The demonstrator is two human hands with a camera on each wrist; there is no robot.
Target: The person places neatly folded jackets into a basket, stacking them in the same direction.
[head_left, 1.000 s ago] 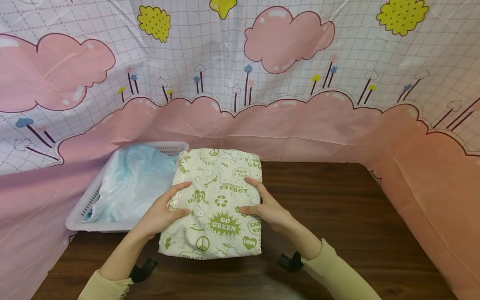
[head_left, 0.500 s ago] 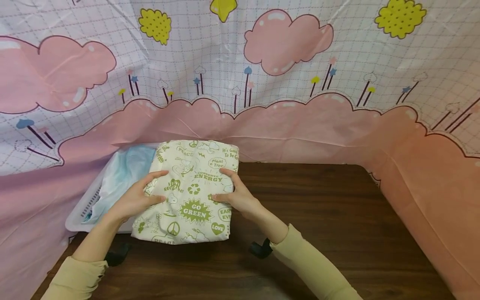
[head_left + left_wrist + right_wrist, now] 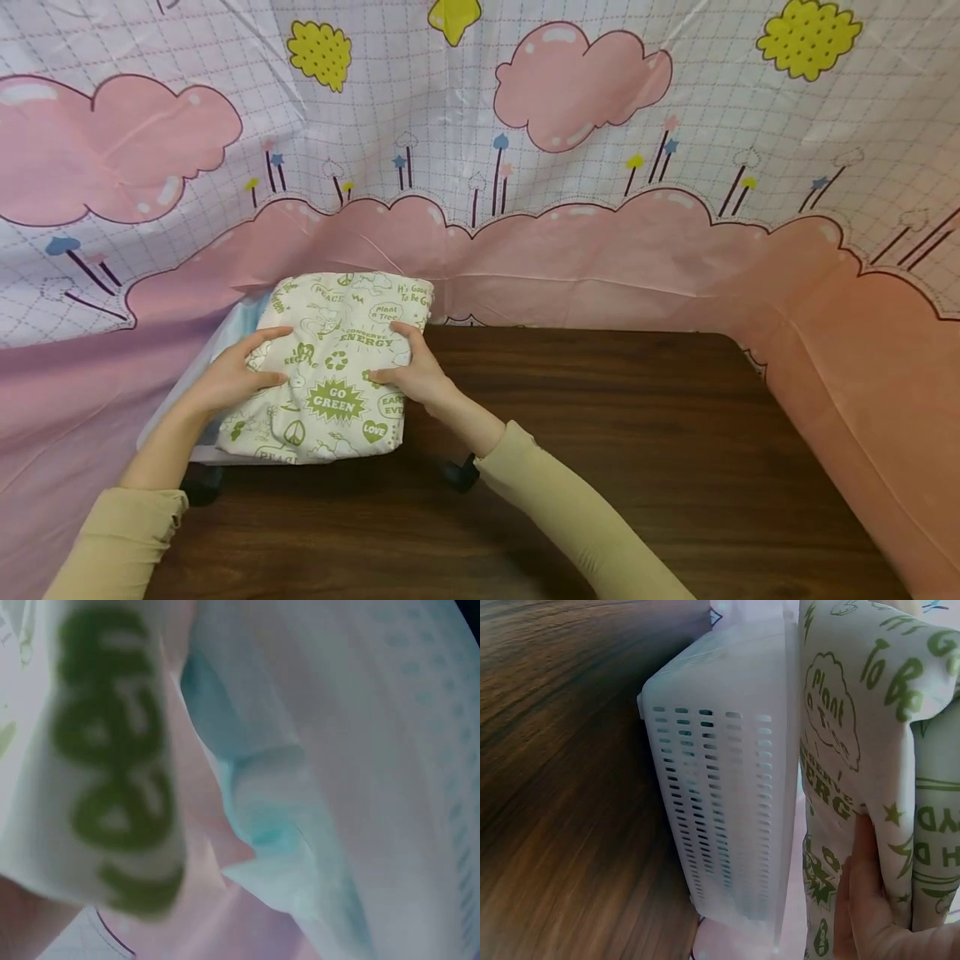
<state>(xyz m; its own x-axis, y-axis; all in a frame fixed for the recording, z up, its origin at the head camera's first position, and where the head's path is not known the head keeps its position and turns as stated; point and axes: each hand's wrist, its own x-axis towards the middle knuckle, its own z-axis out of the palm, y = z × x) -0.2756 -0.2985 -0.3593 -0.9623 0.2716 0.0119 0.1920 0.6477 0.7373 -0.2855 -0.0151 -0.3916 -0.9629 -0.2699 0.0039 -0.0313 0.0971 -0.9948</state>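
Note:
A folded white cloth [image 3: 337, 367] with green print, "GO GREEN" among its words, is held up between both hands in the head view. My left hand [image 3: 232, 371] grips its left edge, thumb and a finger on top. On the opposite edge my right hand [image 3: 420, 375] grips it the same way; the lower fingers are hidden in the head view. Beneath the cloth stands a white plastic basket [image 3: 720, 772] with slotted sides. A light-blue and white fabric [image 3: 238, 333] lies in it, mostly covered from above. The right wrist view shows the cloth's folded layers above the basket's rim.
The basket stands at the left end of a dark wooden table [image 3: 637, 467]. A pink and white printed curtain [image 3: 585, 250] hangs behind and along both sides of the table. Black wrist mounts [image 3: 461, 473] sit under the forearms.
Both hands have carried the folded cloth to the left and slightly away, from beside the basket to over it. The cloth now hides most of the basket and the blue fabric.

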